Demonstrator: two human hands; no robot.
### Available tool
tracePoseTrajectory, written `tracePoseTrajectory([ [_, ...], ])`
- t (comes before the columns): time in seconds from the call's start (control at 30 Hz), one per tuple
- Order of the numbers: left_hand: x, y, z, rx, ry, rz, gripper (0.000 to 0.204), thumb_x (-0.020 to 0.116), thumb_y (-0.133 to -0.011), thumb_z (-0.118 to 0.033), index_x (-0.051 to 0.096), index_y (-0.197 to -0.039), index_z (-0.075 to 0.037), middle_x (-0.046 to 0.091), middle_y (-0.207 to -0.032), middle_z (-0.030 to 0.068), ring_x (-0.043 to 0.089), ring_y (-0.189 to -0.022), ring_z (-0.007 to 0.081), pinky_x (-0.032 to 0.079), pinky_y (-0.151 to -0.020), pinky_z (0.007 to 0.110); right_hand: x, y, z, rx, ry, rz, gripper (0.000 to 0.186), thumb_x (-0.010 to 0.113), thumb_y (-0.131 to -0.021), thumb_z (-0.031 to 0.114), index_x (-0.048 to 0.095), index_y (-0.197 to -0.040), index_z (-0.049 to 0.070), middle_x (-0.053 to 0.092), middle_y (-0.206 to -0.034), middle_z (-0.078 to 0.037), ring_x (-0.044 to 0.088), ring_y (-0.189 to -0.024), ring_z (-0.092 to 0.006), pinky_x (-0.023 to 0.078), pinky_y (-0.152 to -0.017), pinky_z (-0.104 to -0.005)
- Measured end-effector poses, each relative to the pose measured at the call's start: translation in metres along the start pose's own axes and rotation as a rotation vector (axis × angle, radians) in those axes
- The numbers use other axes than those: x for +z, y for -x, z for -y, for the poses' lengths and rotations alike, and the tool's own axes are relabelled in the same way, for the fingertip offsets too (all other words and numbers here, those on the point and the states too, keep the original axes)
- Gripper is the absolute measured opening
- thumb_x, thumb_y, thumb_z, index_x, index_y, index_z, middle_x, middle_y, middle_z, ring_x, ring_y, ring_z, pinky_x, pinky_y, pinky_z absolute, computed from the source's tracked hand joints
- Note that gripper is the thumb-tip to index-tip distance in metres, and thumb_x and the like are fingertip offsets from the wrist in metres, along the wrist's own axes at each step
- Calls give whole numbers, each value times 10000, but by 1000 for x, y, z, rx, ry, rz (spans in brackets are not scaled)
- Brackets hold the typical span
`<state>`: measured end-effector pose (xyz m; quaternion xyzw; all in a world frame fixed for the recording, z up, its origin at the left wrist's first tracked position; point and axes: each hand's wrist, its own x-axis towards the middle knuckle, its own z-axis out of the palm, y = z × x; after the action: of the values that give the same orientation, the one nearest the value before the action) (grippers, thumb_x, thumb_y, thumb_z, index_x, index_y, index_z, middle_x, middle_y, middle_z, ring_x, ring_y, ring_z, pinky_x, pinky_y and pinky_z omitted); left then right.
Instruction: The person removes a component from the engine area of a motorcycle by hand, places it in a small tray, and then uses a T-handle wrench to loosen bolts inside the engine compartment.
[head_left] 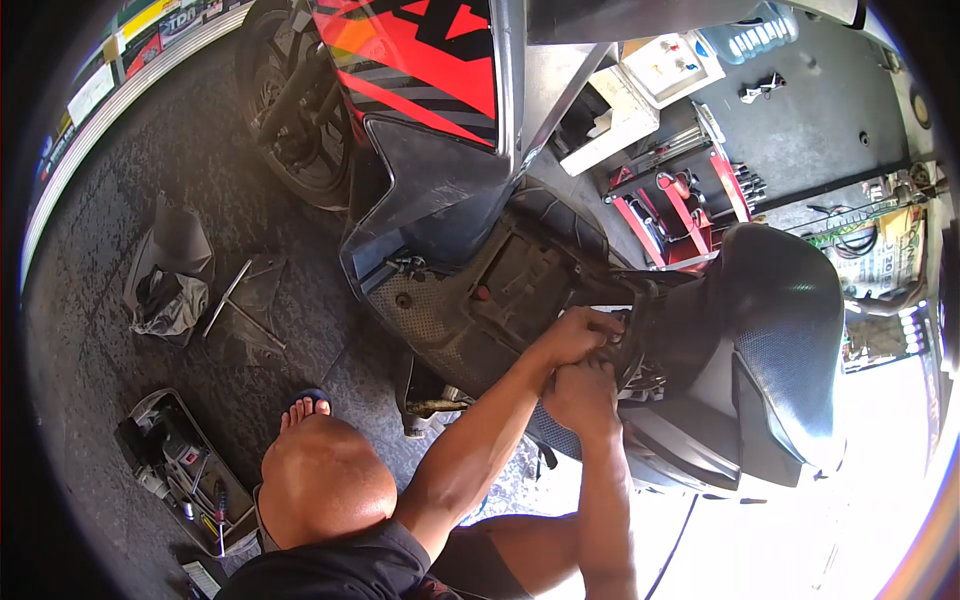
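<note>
we are bent over a scooter (440, 215) that lies across the middle of our view, its red-and-black front panel (420, 70) toward twelve o'clock and its black seat (785, 300) at three. both our hands meet near four o'clock, just beyond the open floorboard recess (520, 280), where the bodywork rises toward the seat. our left hand (580, 336) reaches in at the edge of a gap there, its fingers bent; we cannot tell whether they grip anything. our right hand (584, 395) sits just beside it at its six o'clock, fingers curled in, and what they may hold is hidden. on the dark floor (330, 360), a metal t-shaped wrench (240, 300) lies at nine o'clock, close to a crumpled plastic bag (172, 305), and a tray (165, 405) of tools rests at eight. a red tool rack (725, 185) stands at two o'clock, well apart from our hands.
</note>
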<state>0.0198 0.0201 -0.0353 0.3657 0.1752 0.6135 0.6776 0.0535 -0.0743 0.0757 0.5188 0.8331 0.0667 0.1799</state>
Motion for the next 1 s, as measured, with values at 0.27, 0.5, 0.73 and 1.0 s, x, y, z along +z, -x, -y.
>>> tracePoseTrajectory([
  [0.27, 0, 7, -18, -125, -119, -29, 323, 704, -766, -44, 688, -1077, 39, 703, -1048, 158, 658, -990, 219, 518, -879, 337, -6, -2, 5, 38, -20, 106, 348, 618, -825, 308, 726, -894, -15, 669, -1045, -249, 599, -1036, -407, 402, -947, -514],
  [0.5, 17, 7, -16, -41, 30, -58, 242, 753, -796, -116, 674, -973, 28, 696, -971, 118, 640, -956, 185, 513, -848, 319, -7, 13, -7, 17, -123, -29, 291, 618, -830, 264, 722, -884, -1, 669, -1032, -224, 584, -1056, -389, 417, -931, -484],
  [0.73, 12, 13, -44, -121, -382, -88, 194, 755, -809, -157, 685, -924, -17, 673, -877, 36, 597, -827, 120, 480, -753, 291, -42, 66, -14, -81, -390, -140, 373, 694, -872, 296, 683, -1091, -5, 622, -1229, -199, 526, -1227, -366, 404, -1050, -450],
  [1.0, 16, 14, -34, -108, -233, -98, 201, 742, -807, -132, 693, -954, -4, 671, -833, 51, 606, -807, 114, 479, -730, 286, -35, 126, -37, 115, -804, 191, 338, 673, -922, 309, 688, -1113, 30, 717, -1021, -163, 704, -948, -262, 531, -803, -366],
])
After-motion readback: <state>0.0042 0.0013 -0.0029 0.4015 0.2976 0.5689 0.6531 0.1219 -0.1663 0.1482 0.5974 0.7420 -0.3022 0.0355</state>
